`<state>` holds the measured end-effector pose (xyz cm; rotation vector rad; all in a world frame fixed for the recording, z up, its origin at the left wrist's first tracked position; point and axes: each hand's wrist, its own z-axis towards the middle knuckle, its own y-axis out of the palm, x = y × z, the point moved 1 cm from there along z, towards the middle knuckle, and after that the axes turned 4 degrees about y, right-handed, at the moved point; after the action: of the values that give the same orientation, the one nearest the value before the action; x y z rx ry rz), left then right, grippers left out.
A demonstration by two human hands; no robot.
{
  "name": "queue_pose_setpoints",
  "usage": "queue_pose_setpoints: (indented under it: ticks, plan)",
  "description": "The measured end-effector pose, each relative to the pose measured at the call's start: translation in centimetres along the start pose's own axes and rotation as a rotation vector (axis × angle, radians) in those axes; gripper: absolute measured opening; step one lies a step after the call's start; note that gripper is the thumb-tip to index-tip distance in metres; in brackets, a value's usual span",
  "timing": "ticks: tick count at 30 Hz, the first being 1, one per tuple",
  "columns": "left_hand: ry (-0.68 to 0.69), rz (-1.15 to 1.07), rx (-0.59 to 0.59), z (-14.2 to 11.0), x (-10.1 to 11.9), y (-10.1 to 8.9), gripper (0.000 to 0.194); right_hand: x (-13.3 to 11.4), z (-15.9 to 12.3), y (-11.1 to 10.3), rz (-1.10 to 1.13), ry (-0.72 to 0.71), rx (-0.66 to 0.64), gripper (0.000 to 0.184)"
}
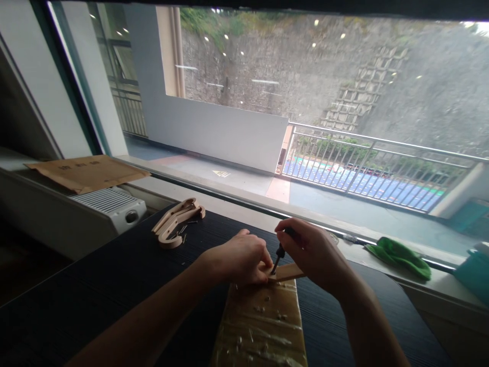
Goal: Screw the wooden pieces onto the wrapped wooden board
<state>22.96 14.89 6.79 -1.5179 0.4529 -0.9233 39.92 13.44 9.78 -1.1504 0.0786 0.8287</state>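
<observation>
My right hand (pixel 311 250) grips the dark handle of a screwdriver (pixel 279 254). The screwdriver's shaft slants down onto a pale wooden piece (pixel 289 272), which lies across the far end of a tape-wrapped block (pixel 263 321). With fingers closed, my left hand (pixel 240 257) holds the wooden piece down near the screwdriver's tip. The tip itself and any screw under it are too small to make out. Further left on the black table lie curved wooden hooks (pixel 176 219) with several loose screws (pixel 183 235) beside them.
The black table (pixel 133 290) stands against a window sill (pixel 244 204). A green cloth (pixel 401 258) rests on the sill at right, near a teal container (pixel 473 272). At left, a brown paper envelope (pixel 91 172) lies on a white radiator (pixel 110 204).
</observation>
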Motion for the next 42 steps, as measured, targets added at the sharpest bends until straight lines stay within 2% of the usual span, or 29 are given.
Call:
queue_pose_setpoints:
  ticks: [8, 16, 24, 33, 42]
  plan:
    - [-0.016, -0.037, -0.027, -0.1, 0.2, -0.4, 0.018, 0.9, 0.4, 0.5, -0.064, 0.135, 0.055, 0.028]
    - [-0.007, 0.004, -0.007, 0.0, 0.0, -0.1, 0.021, 0.1, -0.1, -0.1, -0.018, 0.011, 0.003, 0.012]
    - [-0.048, -0.035, -0.04, -0.1, 0.5, -0.8, 0.015, 1.0, 0.4, 0.1, -0.057, 0.156, 0.024, 0.022]
    - [-0.005, -0.021, -0.018, 0.0, 0.1, -0.3, 0.02, 0.3, 0.1, 0.0, -0.095, 0.042, -0.008, 0.012]
    - [-0.041, -0.016, -0.033, -0.1, 0.3, -0.6, 0.017, 1.2, 0.3, 0.1, -0.126, 0.138, 0.016, 0.021]
